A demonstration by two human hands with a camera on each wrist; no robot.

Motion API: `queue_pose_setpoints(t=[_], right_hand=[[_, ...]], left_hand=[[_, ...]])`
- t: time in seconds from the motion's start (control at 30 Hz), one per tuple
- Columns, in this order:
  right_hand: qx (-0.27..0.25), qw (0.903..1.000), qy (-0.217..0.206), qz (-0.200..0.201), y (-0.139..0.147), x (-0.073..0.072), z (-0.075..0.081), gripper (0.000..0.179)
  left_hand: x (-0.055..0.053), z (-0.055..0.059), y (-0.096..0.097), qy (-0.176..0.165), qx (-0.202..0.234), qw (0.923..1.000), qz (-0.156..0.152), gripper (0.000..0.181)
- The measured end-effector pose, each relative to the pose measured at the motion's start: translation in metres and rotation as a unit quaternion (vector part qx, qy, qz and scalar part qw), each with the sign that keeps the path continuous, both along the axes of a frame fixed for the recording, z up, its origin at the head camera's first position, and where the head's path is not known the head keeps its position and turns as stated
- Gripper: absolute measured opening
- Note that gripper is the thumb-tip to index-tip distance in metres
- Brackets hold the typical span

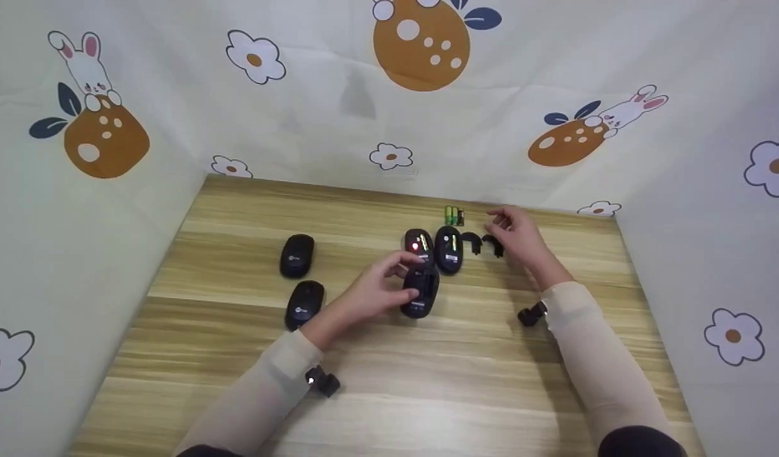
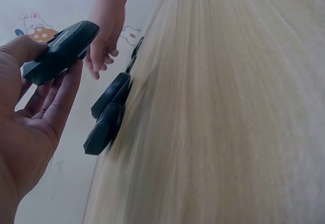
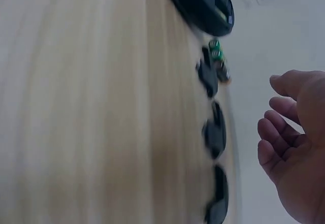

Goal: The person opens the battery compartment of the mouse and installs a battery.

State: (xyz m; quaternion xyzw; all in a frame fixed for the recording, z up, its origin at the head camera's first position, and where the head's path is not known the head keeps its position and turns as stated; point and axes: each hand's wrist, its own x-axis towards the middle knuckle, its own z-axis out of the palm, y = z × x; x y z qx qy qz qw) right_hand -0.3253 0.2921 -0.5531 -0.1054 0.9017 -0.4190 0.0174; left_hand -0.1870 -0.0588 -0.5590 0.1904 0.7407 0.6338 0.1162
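Observation:
My left hand (image 1: 379,289) grips a black computer mouse (image 1: 421,301) between thumb and fingers, raised off the table, its underside with an uncovered battery slot facing up. Just beyond lie two upturned mice: one with a red light (image 1: 419,235), partly hidden by the held mouse and fingers, and another (image 1: 449,257); batteries show in both. My right hand (image 1: 516,236), fingers loosely bent and holding nothing, hovers by the black battery covers (image 1: 472,241). The right wrist view shows three covers in a row, the middle cover (image 3: 216,132) near the hand.
Green batteries (image 1: 451,216) and a dark one (image 1: 461,218) lie near the table's back edge. Two black mice, a far one (image 1: 298,256) and a nearer one (image 1: 305,301), sit right side up at left. Patterned cloth (image 1: 313,114) surrounds the wooden table (image 1: 427,393).

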Motion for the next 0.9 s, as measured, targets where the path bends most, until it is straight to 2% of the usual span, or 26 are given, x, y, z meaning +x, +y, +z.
queue_pose_setpoints(t=[0.17, 0.33, 0.57, 0.9], right_hand=[[0.017, 0.9985, -0.027, 0.046, -0.021, -0.015, 0.005, 0.048], [0.028, 0.9966, -0.058, 0.052, -0.034, -0.029, -0.001, 0.054], [0.046, 0.9933, -0.078, 0.071, -0.041, -0.046, -0.011, 0.058], [0.051, 0.9896, -0.102, 0.089, -0.038, -0.055, -0.014, 0.066]], left_hand=[[0.001, 0.002, 0.001, 0.003, 0.000, 1.0000, 0.000, 0.057], [0.001, 0.002, 0.000, -0.001, -0.006, 1.0000, 0.004, 0.058], [0.001, 0.003, -0.001, -0.006, -0.004, 1.0000, 0.001, 0.058], [0.001, 0.003, -0.001, -0.006, 0.001, 1.0000, 0.004, 0.058]])
